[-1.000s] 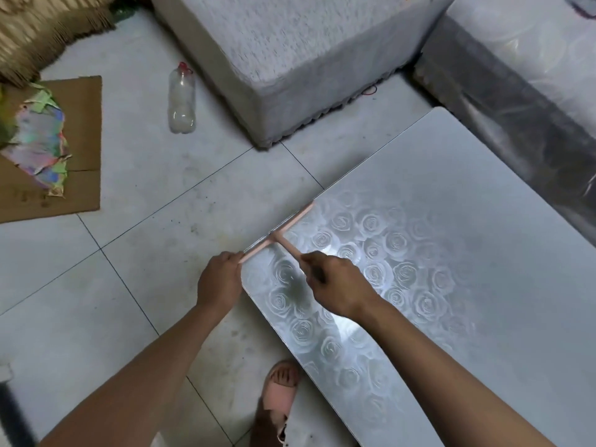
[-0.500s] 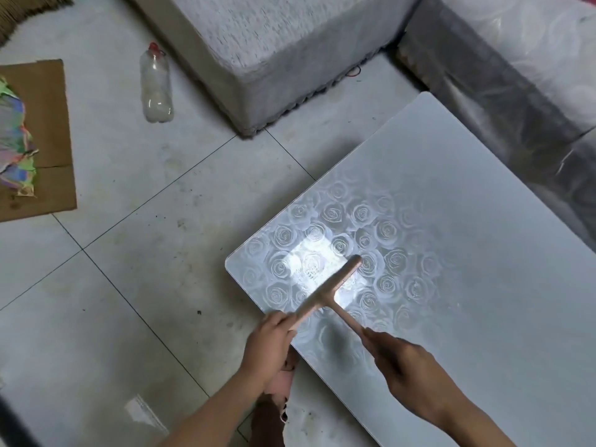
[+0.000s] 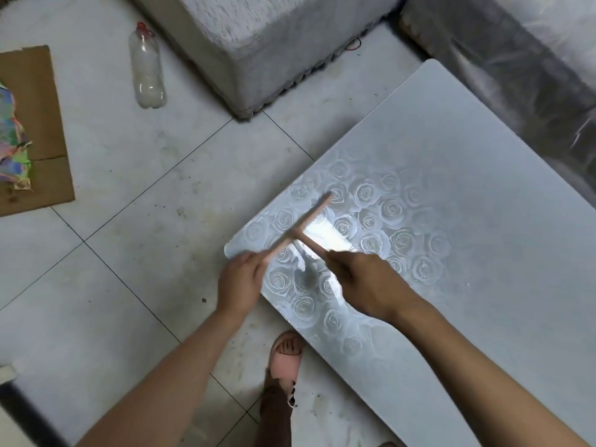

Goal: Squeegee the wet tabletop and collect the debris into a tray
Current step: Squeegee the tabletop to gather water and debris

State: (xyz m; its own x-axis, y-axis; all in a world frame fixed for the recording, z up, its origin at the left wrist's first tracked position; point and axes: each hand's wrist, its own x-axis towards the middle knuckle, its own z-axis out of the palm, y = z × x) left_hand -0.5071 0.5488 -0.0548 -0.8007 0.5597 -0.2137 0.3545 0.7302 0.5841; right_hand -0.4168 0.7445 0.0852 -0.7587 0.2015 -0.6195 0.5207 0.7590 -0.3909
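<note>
Gripping the pink squeegee two-handed, I have my right hand curled round its handle and my left hand clasping the blade's near end, over the tabletop corner just beyond both.

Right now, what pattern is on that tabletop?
The tabletop is pale silvery grey with a rose pattern, clearest in the head view near the squeegee.

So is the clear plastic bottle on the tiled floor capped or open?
Capped: the clear plastic bottle has a red cap sitting on its neck.
</note>
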